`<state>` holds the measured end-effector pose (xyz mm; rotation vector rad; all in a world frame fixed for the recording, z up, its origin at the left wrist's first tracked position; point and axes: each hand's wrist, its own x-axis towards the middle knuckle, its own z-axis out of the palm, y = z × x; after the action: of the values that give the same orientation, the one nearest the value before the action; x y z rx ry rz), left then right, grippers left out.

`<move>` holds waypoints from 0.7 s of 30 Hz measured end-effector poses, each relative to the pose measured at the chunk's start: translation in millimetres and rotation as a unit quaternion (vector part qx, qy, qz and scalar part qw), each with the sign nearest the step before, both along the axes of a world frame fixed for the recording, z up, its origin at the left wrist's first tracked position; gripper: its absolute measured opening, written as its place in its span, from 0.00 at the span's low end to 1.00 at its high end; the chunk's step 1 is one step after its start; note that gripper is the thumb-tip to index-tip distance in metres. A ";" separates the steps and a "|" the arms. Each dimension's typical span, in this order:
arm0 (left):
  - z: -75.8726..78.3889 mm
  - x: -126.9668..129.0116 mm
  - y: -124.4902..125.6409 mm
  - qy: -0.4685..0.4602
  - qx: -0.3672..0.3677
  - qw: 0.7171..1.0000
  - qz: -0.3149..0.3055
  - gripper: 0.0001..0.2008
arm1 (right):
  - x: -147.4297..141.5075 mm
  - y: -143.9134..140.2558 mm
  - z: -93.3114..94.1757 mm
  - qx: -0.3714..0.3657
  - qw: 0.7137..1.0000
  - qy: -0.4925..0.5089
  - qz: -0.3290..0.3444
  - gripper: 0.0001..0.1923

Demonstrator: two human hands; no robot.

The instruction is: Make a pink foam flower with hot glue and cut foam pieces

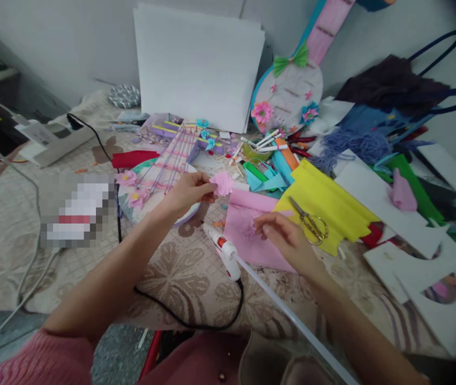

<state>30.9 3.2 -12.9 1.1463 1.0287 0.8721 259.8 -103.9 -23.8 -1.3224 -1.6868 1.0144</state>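
**Pinching a pink paper flower**

The left hand point(188, 193) has its grip clamped on a pink flower point(222, 183), held above the bench point(180, 278). The right hand point(282, 235) pinches a small pink piece on the pink sheet point(248, 230), beside the glue gun point(223, 251). Best keep fingertips on petal edges, clear of the nozzle.

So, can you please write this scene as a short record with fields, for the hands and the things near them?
left hand: raised, holds pink flower at its fingertips
right hand: rests on pink sheet, fingers on a small pink piece
glue gun: lies on the table between the hands, black cord attached
scissors: lie on yellow sheet, right of the right hand
surface: patterned cloth
behind: white boards lean on the wall
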 end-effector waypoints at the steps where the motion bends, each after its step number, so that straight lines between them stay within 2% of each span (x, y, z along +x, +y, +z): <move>1: -0.4 -0.1 -1.4 0.000 0.000 1.000 0.000 0.05 | 0.1 -15.0 -2.1 -0.009 0.999 -0.026 0.024 0.11; 3: -1.2 0.1 -4.4 0.000 0.000 1.000 -0.003 0.06 | -7.5 -38.8 -6.9 -0.015 0.995 -0.077 0.058 0.20; 6: -2.3 0.3 -8.3 -0.002 -0.008 1.000 -0.009 0.07 | -34.6 -54.7 -15.6 -0.007 0.991 -0.128 0.047 0.31; 10: -3.9 -0.4 -11.2 -0.009 -0.010 1.000 -0.014 0.08 | -73.4 -48.4 -25.5 0.012 0.985 -0.168 -0.039 0.18; 15: -4.9 -1.5 -11.8 0.001 0.000 1.000 -0.005 0.07 | -89.4 -42.0 -33.5 0.005 0.983 -0.175 -0.056 0.06; 19: -7.0 -3.0 -11.0 0.000 -0.004 1.000 -0.001 0.07 | -82.0 -55.6 -37.7 -0.003 0.989 -0.062 -0.131 0.10; 21: -8.6 -3.4 -10.6 0.005 -0.005 1.000 -0.002 0.07 | -75.2 -63.4 -35.8 0.003 0.985 -0.047 -0.164 0.12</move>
<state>27.5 -7.5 -21.5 1.1463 1.0375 0.8574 184.6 -167.2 -59.6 -1.6010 -1.4728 0.7644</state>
